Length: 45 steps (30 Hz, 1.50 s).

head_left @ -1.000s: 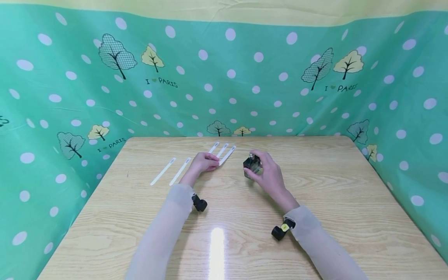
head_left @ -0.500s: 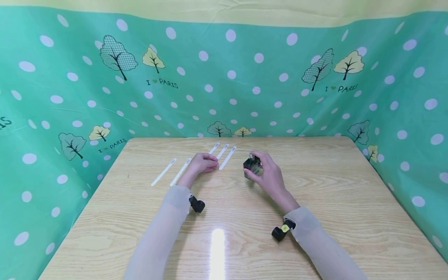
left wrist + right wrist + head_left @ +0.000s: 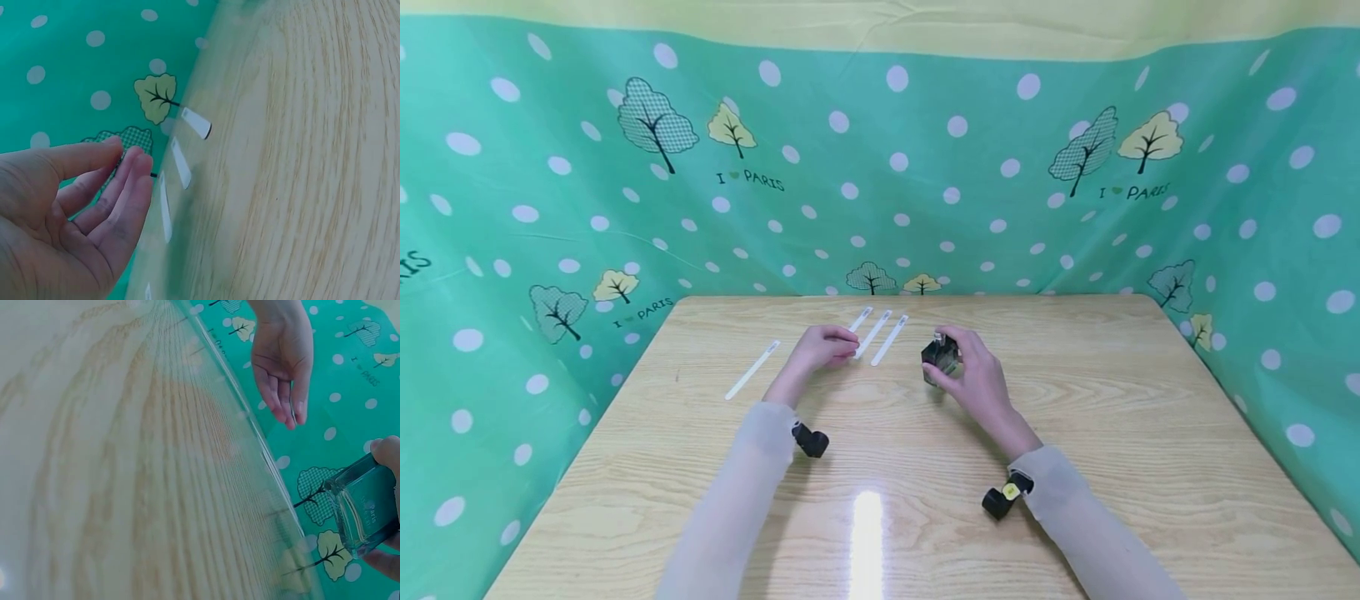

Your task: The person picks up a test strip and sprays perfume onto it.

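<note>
My left hand (image 3: 823, 348) hovers at the near ends of slim white paper strips, its fingers loosely bent and its thumb close to the fingertips. Nothing shows between them in the left wrist view. Beside it lie the rightmost strip (image 3: 890, 340), the middle strip (image 3: 874, 333) and a third strip (image 3: 860, 319), slanted side by side with small dark print at their far ends. Another strip (image 3: 752, 369) lies apart on the left. My right hand (image 3: 981, 379) grips a dark glass perfume bottle (image 3: 938, 357) between thumb and fingers; the bottle appears tilted in the right wrist view (image 3: 362, 503).
All this is on a light wood-grain table (image 3: 1112, 400). A green dotted curtain (image 3: 955, 200) with printed trees rises behind the table and along both sides. Dark wrist cameras sit on both sleeves, and a bright light reflection shows near the front.
My left hand has let go of the rightmost strip and drawn left, uncovering the middle strip. My left forearm now covers where a second left-hand strip lay. My right hand and the bottle stay put.
</note>
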Tool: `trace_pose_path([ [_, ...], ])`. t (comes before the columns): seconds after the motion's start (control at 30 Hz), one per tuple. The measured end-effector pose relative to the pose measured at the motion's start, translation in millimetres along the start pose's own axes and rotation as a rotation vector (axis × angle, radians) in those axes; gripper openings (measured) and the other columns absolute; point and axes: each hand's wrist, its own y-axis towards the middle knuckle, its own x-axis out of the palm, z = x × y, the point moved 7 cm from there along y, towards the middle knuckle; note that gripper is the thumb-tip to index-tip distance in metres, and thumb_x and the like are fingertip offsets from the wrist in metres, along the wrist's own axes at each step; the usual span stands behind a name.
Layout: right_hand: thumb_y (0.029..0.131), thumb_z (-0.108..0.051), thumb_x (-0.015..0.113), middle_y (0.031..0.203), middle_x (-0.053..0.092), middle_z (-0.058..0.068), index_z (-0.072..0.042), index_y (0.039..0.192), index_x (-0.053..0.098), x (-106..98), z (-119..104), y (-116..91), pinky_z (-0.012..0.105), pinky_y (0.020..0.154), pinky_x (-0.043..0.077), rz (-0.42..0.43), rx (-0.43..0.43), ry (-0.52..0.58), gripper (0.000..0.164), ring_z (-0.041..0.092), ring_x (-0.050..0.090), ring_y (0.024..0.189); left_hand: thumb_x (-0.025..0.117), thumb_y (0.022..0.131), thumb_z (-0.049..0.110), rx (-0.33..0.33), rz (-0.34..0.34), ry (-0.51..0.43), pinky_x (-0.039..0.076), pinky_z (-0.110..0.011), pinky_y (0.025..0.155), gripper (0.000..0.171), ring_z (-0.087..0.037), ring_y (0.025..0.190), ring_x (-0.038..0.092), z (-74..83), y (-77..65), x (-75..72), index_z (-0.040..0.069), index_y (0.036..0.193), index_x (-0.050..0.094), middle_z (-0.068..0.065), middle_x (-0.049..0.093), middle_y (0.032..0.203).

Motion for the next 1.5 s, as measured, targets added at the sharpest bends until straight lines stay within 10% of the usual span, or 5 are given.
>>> trace_pose_path([
  [1.13,0.083,-0.028,0.083,0.112,0.063,0.011,-0.017,0.136,0.051,-1.4,-0.5,1.9,0.031,0.062,0.059,0.006,-0.030,-0.018,0.063,0.023,0.063,0.078,0.059,0.100,0.016,0.034,0.048,0.021,0.051,-0.040,0.110,0.038,-0.034,0.125,0.059,-18.1,-20.9,-63.8,-0.004,0.133,0.056,-0.024,0.058,0.136],
  [1.5,0.082,-0.026,0.083,0.111,0.062,0.011,-0.017,0.135,0.050,-1.7,0.2,1.6,0.032,0.063,0.060,0.003,-0.029,-0.013,0.063,0.024,0.064,0.080,0.063,0.098,0.014,0.015,0.093,-0.019,0.052,-0.035,0.108,0.042,-0.008,0.099,0.066,-29.7,-31.6,-89.9,-0.005,0.134,0.054,-0.015,0.061,0.128],
])
